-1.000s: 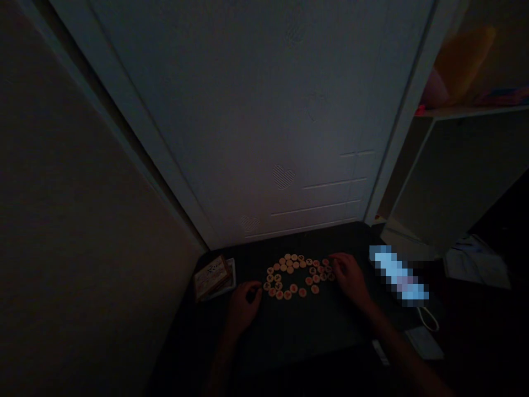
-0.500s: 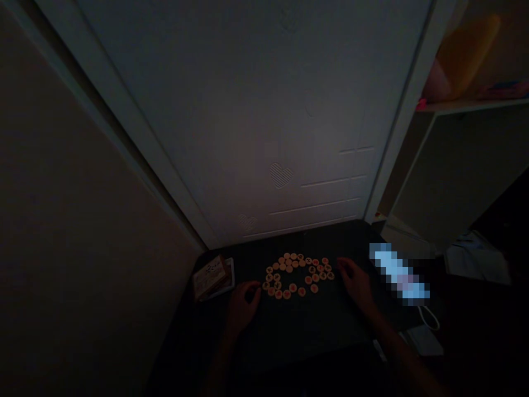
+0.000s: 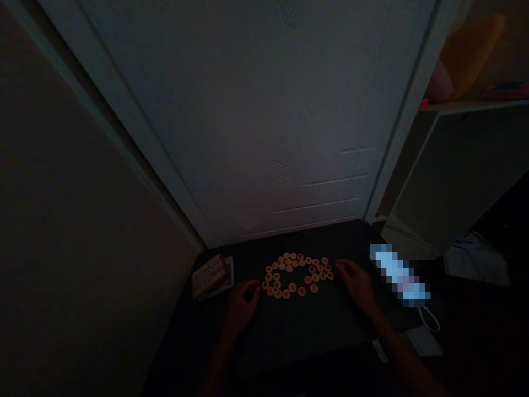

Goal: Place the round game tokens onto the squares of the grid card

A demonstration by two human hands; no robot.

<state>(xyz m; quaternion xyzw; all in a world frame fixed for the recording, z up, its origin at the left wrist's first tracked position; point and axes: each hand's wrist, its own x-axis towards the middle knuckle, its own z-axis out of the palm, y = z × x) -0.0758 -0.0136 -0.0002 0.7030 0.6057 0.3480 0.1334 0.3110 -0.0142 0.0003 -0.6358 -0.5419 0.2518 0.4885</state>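
Note:
Many round wooden Chinese chess pieces (image 3: 295,263) lie on the dark tabletop in a loose ring. Some show red or dark characters; several at the far side look blank. At the ring's left end rests my left hand (image 3: 243,302), fingers curled, fingertips beside a dark-marked piece (image 3: 265,285). My right hand (image 3: 353,281) is at the right end with fingers bent together, close to the outermost pieces (image 3: 329,272). I see nothing in either hand, though the light is dim.
A brown printed box (image 3: 210,275) sits on a white tray (image 3: 232,271) at the table's left. A bright, blurred-out device (image 3: 399,275) with a white cord lies at the right. Behind the table stands a white panel with heart patterns (image 3: 282,174); a shelf unit (image 3: 458,165) is right.
My right hand has shifted very slightly left towards the pieces. The view has tilted a little; the pieces and my left hand look about the same.

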